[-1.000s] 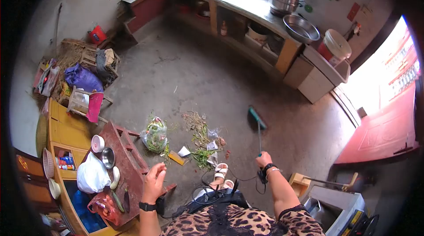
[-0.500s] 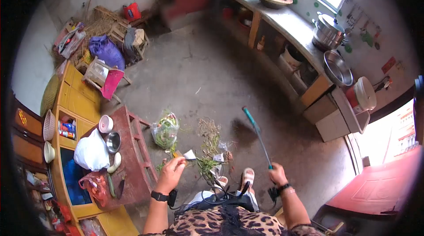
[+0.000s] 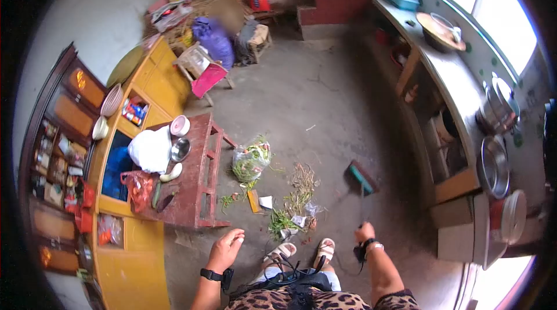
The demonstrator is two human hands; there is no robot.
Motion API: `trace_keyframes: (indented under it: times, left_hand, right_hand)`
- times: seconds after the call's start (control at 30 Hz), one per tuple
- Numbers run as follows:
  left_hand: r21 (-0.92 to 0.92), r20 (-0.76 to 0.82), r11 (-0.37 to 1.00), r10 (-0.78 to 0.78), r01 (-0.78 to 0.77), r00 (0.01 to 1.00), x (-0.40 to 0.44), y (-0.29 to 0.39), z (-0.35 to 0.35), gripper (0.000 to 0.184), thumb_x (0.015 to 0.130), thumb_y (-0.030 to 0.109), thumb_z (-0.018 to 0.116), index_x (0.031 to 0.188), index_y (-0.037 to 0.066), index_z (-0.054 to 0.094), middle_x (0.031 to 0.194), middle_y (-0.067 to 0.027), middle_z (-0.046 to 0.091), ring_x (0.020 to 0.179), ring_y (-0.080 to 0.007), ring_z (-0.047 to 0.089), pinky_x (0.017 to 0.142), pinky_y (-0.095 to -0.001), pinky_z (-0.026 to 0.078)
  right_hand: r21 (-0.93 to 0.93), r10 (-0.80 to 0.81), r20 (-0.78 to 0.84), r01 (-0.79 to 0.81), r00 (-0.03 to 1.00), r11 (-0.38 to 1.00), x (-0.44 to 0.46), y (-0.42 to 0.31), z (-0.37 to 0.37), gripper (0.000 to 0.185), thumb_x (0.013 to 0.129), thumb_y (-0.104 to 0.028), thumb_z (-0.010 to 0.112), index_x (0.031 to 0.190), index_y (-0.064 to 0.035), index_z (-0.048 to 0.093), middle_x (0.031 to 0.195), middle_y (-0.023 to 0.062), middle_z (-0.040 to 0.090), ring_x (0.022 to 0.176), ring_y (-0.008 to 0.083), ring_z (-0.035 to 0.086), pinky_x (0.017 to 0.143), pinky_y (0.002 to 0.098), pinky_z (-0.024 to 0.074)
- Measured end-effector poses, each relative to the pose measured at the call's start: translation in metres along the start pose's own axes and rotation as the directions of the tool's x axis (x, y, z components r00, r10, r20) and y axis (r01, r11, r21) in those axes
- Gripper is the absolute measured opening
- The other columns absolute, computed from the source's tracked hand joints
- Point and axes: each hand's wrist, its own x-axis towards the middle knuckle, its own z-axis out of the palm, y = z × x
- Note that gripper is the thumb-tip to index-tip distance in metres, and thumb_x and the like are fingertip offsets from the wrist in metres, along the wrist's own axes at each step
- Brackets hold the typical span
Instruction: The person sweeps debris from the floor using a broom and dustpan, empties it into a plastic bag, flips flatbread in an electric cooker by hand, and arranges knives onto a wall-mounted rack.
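- Broom [image 3: 362, 177]: teal head, dark reddish-brown bristles, thin greyish handle.
- It extends ahead of the right hand [image 3: 364, 233], right of the plant scraps [image 3: 300, 191].
- Right grip: clamped around the handle.
- Left hand [image 3: 226, 249]: grip loose, thumb and fingers slightly apart.

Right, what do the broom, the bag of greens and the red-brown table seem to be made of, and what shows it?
Broom: teal head, probably plastic, judging by its even colour; what the bristles are is unclear.
Bag of greens: thin, clear plastic, since its contents show through and it looks shiny.
Red-brown table: likely painted wood, fairly dull, from its straight rails.
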Motion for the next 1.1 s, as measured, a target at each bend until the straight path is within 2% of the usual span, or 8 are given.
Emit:
trace_keyframes:
  times: [0.13, 0.17, 0.23, 0.5, 0.63, 0.73, 0.87, 1.1]
  left_hand:
    - [-0.066, -0.09, 0.996, -0.072, 0.066, 0.993, -0.02, 0.015, 0.03, 0.021, 0.086, 0.011, 0.054, 0.106, 0.002, 0.058, 0.095, -0.0134, 0.065, 0.089, -0.0226, 0.064, 0.076, -0.0313, 0.049]
    - [-0.065, -0.11, 0.994, -0.097, 0.09, 0.989, -0.027, 0.021, 0.033, 0.021, 0.087, 0.011, 0.053, 0.105, 0.002, 0.058, 0.094, -0.0136, 0.065, 0.089, -0.0228, 0.064, 0.076, -0.0312, 0.049]
    - [-0.1, -0.182, 0.989, -0.123, 0.106, 0.976, -0.047, 0.012, 0.044, 0.021, 0.087, 0.012, 0.054, 0.105, 0.003, 0.058, 0.093, -0.0133, 0.065, 0.087, -0.0239, 0.064, 0.074, -0.0313, 0.05]
    - [-0.144, -0.481, 0.966, -0.259, 0.216, 0.838, -0.138, -0.005, 0.059, 0.018, 0.087, 0.012, 0.054, 0.103, 0.005, 0.059, 0.094, -0.0115, 0.065, 0.087, -0.0242, 0.064, 0.075, -0.0323, 0.049]
    - [-0.218, -0.641, 0.937, -0.349, 0.273, 0.684, -0.203, -0.008, 0.072, 0.017, 0.087, 0.011, 0.053, 0.102, 0.004, 0.059, 0.095, -0.0119, 0.065, 0.088, -0.0249, 0.063, 0.074, -0.032, 0.049]
    - [-0.268, -0.743, 0.932, -0.361, 0.243, 0.564, -0.262, 0.002, 0.089, 0.017, 0.088, 0.01, 0.053, 0.102, 0.003, 0.059, 0.093, -0.012, 0.065, 0.087, -0.0254, 0.063, 0.073, -0.0315, 0.049]
    - [-0.335, -0.845, 0.907, -0.409, 0.256, 0.344, -0.334, 0.03, 0.114, 0.016, 0.089, 0.01, 0.053, 0.102, 0.002, 0.059, 0.092, -0.0132, 0.065, 0.085, -0.0252, 0.063, 0.074, -0.0308, 0.048]
    - [-0.346, -0.927, 0.748, -0.367, 0.567, -0.08, -0.463, 0.122, 0.14, 0.018, 0.088, 0.01, 0.053, 0.103, 0.002, 0.059, 0.095, -0.0134, 0.063, 0.089, -0.0243, 0.062, 0.077, -0.0309, 0.048]
  right_hand:
    - [0.164, -0.062, 0.079, 0.049, 0.995, 0.985, -0.04, 0.032, 0.017, 0.02, 0.072, -0.005, 0.059, 0.091, 0.0007, 0.058, 0.069, 0.0127, 0.06, 0.054, 0.0228, 0.061, 0.044, 0.0356, 0.0466]
    - [0.201, -0.086, 0.206, 0.044, 0.975, 0.979, -0.084, -0.018, -0.048, 0.021, 0.075, -0.006, 0.058, 0.095, -0.0002, 0.059, 0.066, 0.0093, 0.058, 0.052, 0.0181, 0.057, 0.041, 0.0324, 0.0433]
    - [0.656, -0.029, 0.339, -0.213, 0.94, 0.724, -0.089, -0.001, -0.06, 0.025, 0.076, -0.005, 0.056, 0.1, 0.0004, 0.059, 0.066, 0.0073, 0.058, 0.049, 0.0147, 0.054, 0.038, 0.0275, 0.0395]
    - [0.649, -0.142, 0.257, -0.062, 0.956, 0.758, -0.088, 0.022, -0.077, 0.046, 0.076, 0.0, 0.054, 0.12, 0.0044, 0.046, 0.066, 0.011, 0.057, 0.047, 0.0165, 0.053, 0.039, 0.0296, 0.0427]
    - [0.626, -0.116, 0.355, -0.143, 0.928, 0.766, -0.078, -0.014, -0.097, 0.045, 0.074, 0.003, 0.051, 0.119, 0.0023, 0.044, 0.061, 0.011, 0.054, 0.042, 0.0193, 0.05, 0.037, 0.0318, 0.0407]
    - [0.606, -0.196, 0.49, -0.17, 0.849, 0.777, -0.029, 0.004, -0.085, 0.004, 0.077, -0.002, 0.048, 0.08, -0.0019, 0.051, 0.057, 0.0089, 0.049, 0.044, 0.0192, 0.046, 0.035, 0.0303, 0.036]
    - [0.598, -0.031, 0.454, -0.279, 0.891, 0.751, -0.059, -0.041, -0.09, 0.011, 0.076, -0.009, 0.053, 0.068, -0.0028, 0.05, 0.055, 0.0068, 0.05, 0.043, 0.0148, 0.045, 0.035, 0.0272, 0.0341]
    - [0.431, -0.185, 0.599, -0.119, 0.779, 0.894, -0.088, -0.067, -0.069, 0.015, 0.08, -0.015, 0.051, 0.069, -0.0046, 0.047, 0.057, 0.0048, 0.048, 0.042, 0.0168, 0.042, 0.036, 0.0288, 0.0338]
